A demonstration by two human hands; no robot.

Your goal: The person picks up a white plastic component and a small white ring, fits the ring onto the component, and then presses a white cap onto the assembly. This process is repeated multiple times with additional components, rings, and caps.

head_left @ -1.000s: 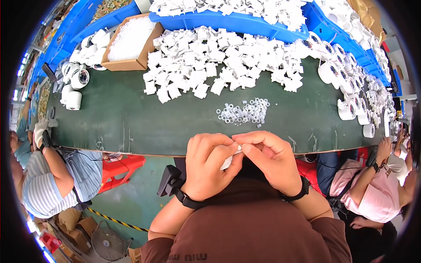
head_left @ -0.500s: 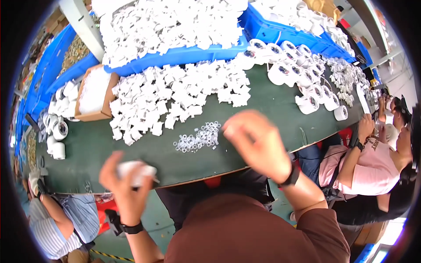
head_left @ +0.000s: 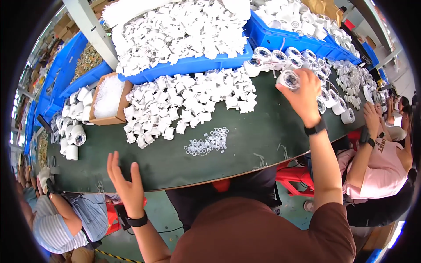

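My right hand (head_left: 302,94) reaches far right across the dark green table (head_left: 175,162) and grips a white round fitting (head_left: 289,79) among a row of like fittings (head_left: 280,57). My left hand (head_left: 125,184) hovers open over the near table edge, fingers spread, holding nothing. A small heap of clear rings (head_left: 208,142) lies on the table between my hands. Behind it spreads a big pile of white plastic pieces (head_left: 188,103).
Blue bins (head_left: 193,63) heaped with white parts line the far side. A cardboard box (head_left: 107,101) of white pellets sits at the left, with white fittings (head_left: 72,133) beside it. One person sits at my left (head_left: 57,219), another in pink at my right (head_left: 386,166).
My hands, first joined on a small white part at my chest, have split. The right went out to the fittings at the far right; the left swung down-left and now holds nothing.
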